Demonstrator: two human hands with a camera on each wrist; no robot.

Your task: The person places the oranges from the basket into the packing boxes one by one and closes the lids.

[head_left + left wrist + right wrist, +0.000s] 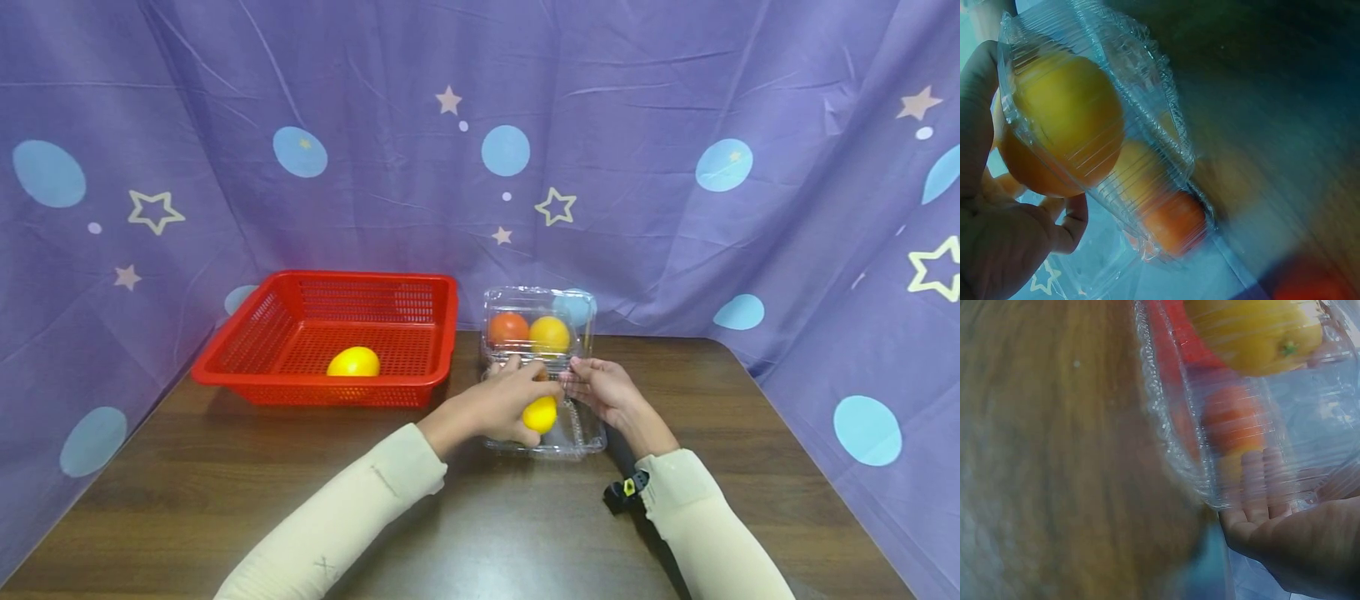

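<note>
The clear box runs lengthwise away from the person on the brown table. The left hand grasps a yellow fruit; the right hand pinches the box's lid. A purple starred cloth hangs behind.

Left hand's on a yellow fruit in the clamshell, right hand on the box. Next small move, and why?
Probably lift the yellow fruit clear of the clear plastic box toward the red basket. The left hand already grips it, the right hand steadies the box, its lid stands open, and one yellow fruit already lies in the basket.
</note>
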